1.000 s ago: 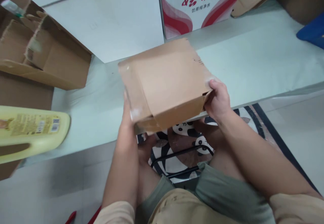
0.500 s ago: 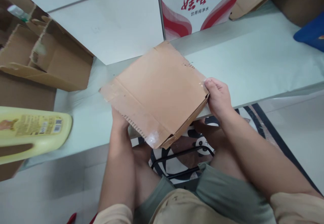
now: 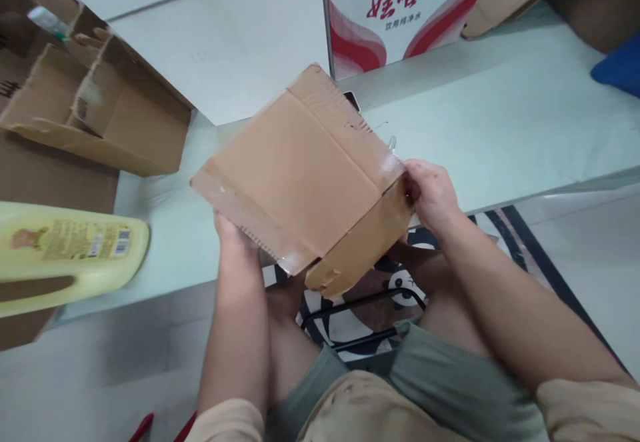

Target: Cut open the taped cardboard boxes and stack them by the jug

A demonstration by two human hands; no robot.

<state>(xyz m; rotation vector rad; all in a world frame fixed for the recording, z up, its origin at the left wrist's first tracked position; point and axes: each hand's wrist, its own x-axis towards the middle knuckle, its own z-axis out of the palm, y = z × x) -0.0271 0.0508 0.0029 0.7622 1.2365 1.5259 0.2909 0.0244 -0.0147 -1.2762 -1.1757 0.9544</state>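
Note:
A flattened piece of brown cardboard (image 3: 300,169) with creased flaps is held up over the front edge of the pale green table, tilted toward me. Clear tape shines at its corners, and its side flap (image 3: 365,242) hangs down toward my lap. My right hand (image 3: 430,192) grips the right corner, thumb on top and fingers curled beneath. At the lower left edge is my left hand (image 3: 233,232), whose fingers go under the cardboard and are mostly hidden.
Left on the table (image 3: 500,122) lie a yellow bottle (image 3: 100,255) and an open cardboard box (image 3: 135,109). A white panel (image 3: 225,49) and a white-and-red carton (image 3: 410,15) stand behind. Something blue (image 3: 620,69) is at the far right. A dark small object (image 3: 352,101) peeks from behind the cardboard.
The cardboard has tilted and its right-hand flaps have opened out, so the front side flap now shows its face. My right hand has shifted slightly with the corner.

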